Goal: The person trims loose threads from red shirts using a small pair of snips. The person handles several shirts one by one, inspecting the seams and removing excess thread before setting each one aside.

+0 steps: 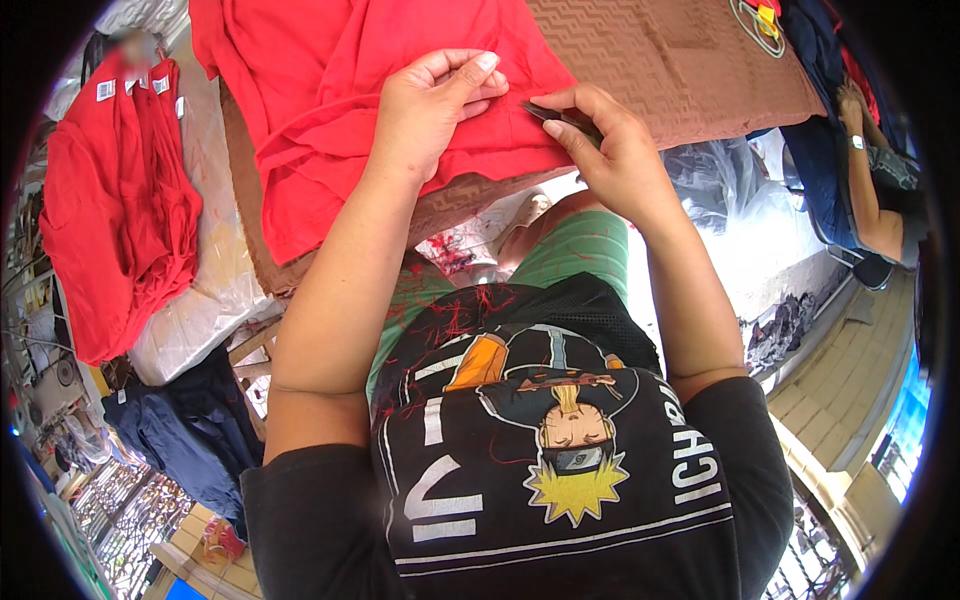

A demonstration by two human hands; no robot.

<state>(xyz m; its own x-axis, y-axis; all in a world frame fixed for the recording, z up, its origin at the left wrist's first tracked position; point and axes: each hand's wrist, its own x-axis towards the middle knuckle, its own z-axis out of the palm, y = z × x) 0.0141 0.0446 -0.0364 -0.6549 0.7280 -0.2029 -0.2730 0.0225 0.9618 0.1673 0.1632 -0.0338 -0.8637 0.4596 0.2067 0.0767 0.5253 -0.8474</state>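
Note:
A red garment (330, 120) lies spread over the brown-covered table in front of me, its near edge hanging down at the left. Above the cloth, my left hand (432, 112) is closed in a pinch, thumb against the fingers. Whatever it holds, if anything, is too small to make out. My right hand (610, 140) grips a small pair of dark thread snips (545, 112), their two tips parted and pointing left toward my left hand. The snips are close over the red cloth. Bits of red thread (485, 305) lie scattered on my black shirt and lap.
The brown padded tabletop (690, 90) extends right, with a looped cord (757, 28) at its far end. Red garments with tags (120, 210) are stacked at the left on plastic-wrapped bundles. Navy cloth (190, 430) lies below them. Another person's arm (868, 185) shows at the far right.

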